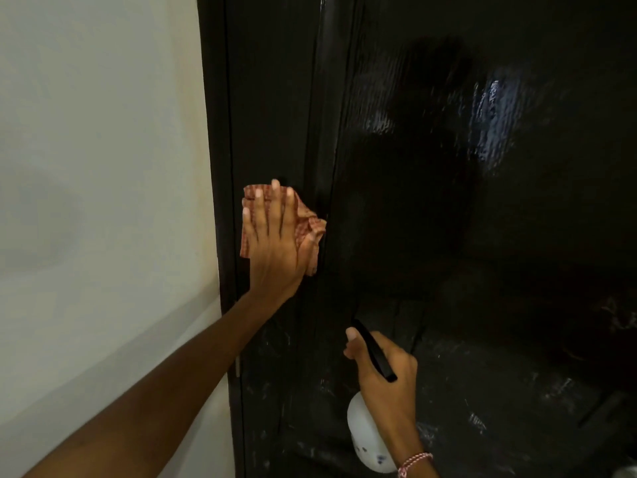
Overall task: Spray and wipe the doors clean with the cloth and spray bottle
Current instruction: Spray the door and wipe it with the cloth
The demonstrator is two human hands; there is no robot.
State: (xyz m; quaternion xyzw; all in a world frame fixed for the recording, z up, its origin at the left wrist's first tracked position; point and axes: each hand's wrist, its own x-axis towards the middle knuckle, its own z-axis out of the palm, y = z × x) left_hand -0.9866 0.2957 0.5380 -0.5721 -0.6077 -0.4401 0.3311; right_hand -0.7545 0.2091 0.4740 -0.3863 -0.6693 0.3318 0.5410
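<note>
Nearest, low and right of centre: right hand (381, 374) wrapped round the neck of the bottle (367, 439), white body hanging below the fist, black sprayer head poking up towards the door (482, 236), a pink-and-white thread band on the wrist (413, 462). Farther up and left: left hand (275, 243) flat, fingers spread, pressing the checked cloth (308, 224) against the door's left edge, cloth showing above and right of the fingers. Left of all that: pale wall (96, 167).

left hand (272, 236): flat, fingers spread | right hand (382, 370): closed grip
</note>
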